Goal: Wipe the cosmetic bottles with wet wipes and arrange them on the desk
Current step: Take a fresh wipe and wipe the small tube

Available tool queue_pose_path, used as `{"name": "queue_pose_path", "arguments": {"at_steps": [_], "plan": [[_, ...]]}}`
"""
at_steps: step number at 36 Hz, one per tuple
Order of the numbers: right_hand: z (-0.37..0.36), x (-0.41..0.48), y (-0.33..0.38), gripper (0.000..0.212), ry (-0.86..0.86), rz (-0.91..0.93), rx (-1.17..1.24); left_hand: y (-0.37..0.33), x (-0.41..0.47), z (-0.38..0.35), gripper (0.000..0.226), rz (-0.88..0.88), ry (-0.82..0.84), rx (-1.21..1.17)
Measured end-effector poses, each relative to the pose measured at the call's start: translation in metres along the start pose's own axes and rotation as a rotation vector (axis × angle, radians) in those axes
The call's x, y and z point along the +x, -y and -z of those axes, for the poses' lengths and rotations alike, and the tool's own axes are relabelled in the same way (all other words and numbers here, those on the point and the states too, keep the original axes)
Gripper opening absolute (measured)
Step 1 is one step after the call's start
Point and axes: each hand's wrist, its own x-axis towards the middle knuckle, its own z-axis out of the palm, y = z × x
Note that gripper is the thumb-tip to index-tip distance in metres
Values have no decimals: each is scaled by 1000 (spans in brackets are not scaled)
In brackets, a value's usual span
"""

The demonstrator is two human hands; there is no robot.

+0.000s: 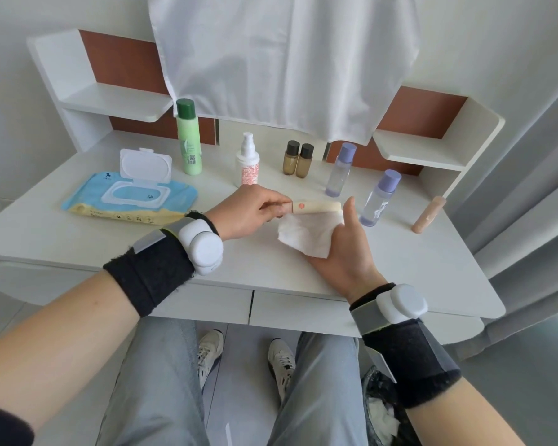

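The cream tube (316, 207) lies level above the desk (78, 233), in the bare stretch between the row of bottles behind it and the desk's front edge. Your left hand (248, 210) pinches the tube's left end. Your right hand (345, 246), thumb up, cups a wet wipe (306, 231) against the tube's underside.

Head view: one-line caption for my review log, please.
Left hand holds a cream tube while right hand wipes it with a wet wipe.
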Motion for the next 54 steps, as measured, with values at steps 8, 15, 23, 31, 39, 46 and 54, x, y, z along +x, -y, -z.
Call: {"name": "queue_pose_path", "arguments": {"at_steps": [8, 15, 23, 31, 39, 46, 54], "plan": [[6, 3, 6, 73, -81, -21, 73, 7, -4, 7, 20, 27, -66, 47], [9, 1, 11, 54, -114, 6, 54, 15, -4, 8, 20, 98, -338, -146], [6, 2, 10, 55, -98, -7, 33, 6, -8, 5, 18, 8, -266, -273], [2, 7, 3, 81, -106, 20, 15, -17, -15, -21, 18, 6, -507, -245], [-3, 9, -4, 51, -135, 146, -178, -37, -24, -58, 12, 79, -518, -387], [1, 16, -6, 82, -125, 99, 15, -44, -27, -71, 12, 15, -445, -293], [-6, 14, -5, 89, -42, 142, 28, -43, -26, -72, 22, -53, -387, -117]]}}
